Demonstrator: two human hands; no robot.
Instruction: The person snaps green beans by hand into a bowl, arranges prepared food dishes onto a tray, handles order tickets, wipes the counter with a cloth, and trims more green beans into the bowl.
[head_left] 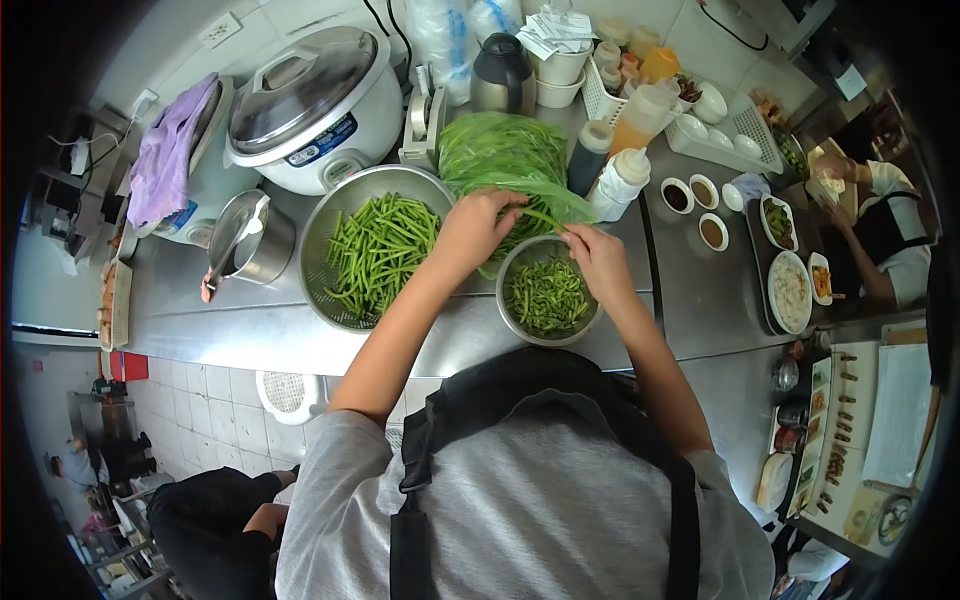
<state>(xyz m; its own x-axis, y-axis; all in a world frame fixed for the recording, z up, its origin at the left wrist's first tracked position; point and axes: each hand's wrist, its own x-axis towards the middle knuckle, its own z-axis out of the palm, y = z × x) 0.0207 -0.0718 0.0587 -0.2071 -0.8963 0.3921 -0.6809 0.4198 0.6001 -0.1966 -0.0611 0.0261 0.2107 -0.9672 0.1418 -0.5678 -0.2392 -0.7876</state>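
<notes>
- Left hand [475, 232]: above the desk [462, 335], beside the colander's right rim. Fingers curled together at the bag's opening, near one end of a long green bean [543, 218]; cannot tell whether they press on it.
- Right hand [603, 262]: over the upper right rim of the small bowl. Fingers pinching the other end of that bean, which spans the gap between the hands.
- Bean's position: beyond the small bowl's far rim, in front of the bag.
- Clear plastic bag [562, 200]: packed with long greens, lying behind both hands, its loose edge reaching toward the right hand.
- Small bowl [548, 338]: metal, right of the colander, holding short cut green pieces [548, 295].
- Colander [316, 272]: wide, metal, perforated; heaped with long whole beans [385, 250]. Left forearm crosses its right side.
- Left along the desk: metal pot [268, 240] with a utensil in it; rice cooker [312, 110], lid on, behind; purple cloth [172, 160] draped over another appliance.
- Right of the bag: dark squeeze bottle [590, 160], white-topped bottle [620, 185] just in front of it.
- Further right: three small sauce cups [713, 232], an oval dish of rice [790, 292].
- Far right: another person's hand [836, 166] near food.
</notes>
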